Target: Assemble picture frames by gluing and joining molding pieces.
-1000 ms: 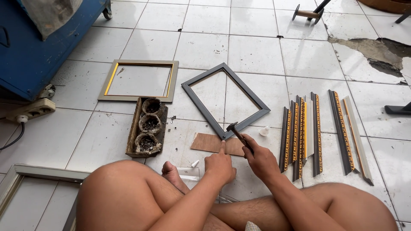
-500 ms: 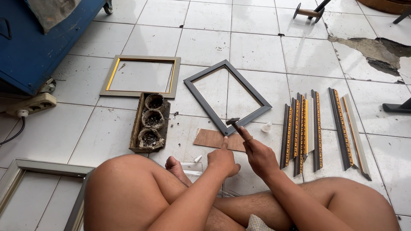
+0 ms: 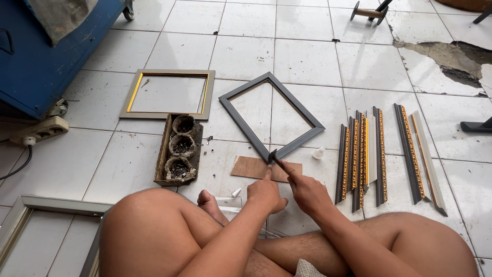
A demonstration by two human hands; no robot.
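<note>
Gripping a small hammer [image 3: 273,156], my right hand [image 3: 309,195] closes on its handle; my left hand [image 3: 265,192] pins the dark frame [image 3: 271,115] corner at 12 o'clock. Light, rigid, joint-fragile: I hold near corners.

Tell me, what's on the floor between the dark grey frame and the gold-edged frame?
In the head view, only bare white tile separates the dark grey frame from the gold-edged frame. The tray of three small nail bowls sits just below that gap.
</note>
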